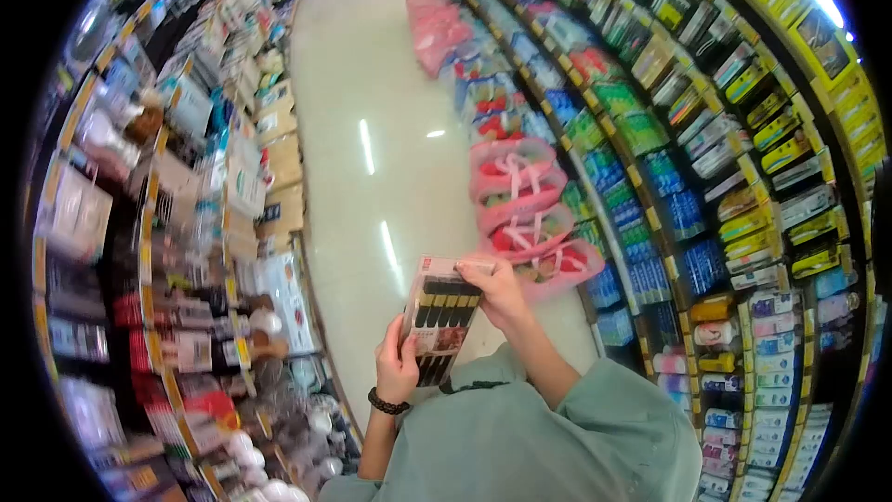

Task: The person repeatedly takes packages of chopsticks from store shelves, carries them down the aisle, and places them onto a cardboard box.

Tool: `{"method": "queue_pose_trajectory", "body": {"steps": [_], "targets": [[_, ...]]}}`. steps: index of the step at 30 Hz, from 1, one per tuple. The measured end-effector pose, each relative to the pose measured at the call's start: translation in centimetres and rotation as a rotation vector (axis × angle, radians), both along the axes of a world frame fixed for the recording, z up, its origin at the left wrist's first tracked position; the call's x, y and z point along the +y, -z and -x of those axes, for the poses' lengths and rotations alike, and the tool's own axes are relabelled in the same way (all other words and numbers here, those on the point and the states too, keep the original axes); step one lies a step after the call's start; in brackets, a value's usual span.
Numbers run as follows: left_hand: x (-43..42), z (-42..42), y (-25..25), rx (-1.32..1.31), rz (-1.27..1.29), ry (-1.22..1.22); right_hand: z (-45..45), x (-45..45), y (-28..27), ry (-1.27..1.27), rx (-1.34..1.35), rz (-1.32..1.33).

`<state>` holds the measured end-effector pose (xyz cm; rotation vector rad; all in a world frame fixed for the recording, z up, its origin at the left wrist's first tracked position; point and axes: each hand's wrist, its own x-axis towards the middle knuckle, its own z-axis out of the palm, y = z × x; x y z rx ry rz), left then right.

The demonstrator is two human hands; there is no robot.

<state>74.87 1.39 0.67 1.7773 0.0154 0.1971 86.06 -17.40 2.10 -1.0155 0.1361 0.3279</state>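
I hold a flat retail package (444,316) tilted in front of my body. Its face shows a row of black and gold pieces, with a printed picture below them and more dark pieces at the bottom. What the pieces are, I cannot make out. My left hand (397,370) grips its left edge, the thumb lying over the front, and a dark braided bracelet (387,402) circles that wrist. At the upper right corner, my right hand (495,290) is closed on the package, fingers at its top edge.
Pink baskets (520,181) with goods stand on the aisle floor (353,65) to the right. Behind them rise shelves of blue and green packets (641,223). Crowded shelves (186,186) of household goods line the left side, with white rounded items (251,455) low down.
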Motion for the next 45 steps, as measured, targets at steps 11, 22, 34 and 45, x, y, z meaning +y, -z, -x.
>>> {"method": "queue_pose_trajectory", "body": {"steps": [11,22,34,45], "targets": [[11.1,-24.6,-1.3,0.379,0.147,0.570,-19.0,2.5,-2.1,0.538,-0.050,-0.090],[16.7,-42.9,7.6,0.267,0.824,-0.301,-39.7,5.5,8.8,0.306,0.166,-0.116],[27.4,-73.5,-1.9,0.044,0.477,-0.417,-70.4,16.0,9.1,-0.114,0.128,-0.233],[31.6,-100.1,3.5,0.170,0.641,-0.325,-91.2,19.8,12.4,0.112,0.206,-0.088]]}}
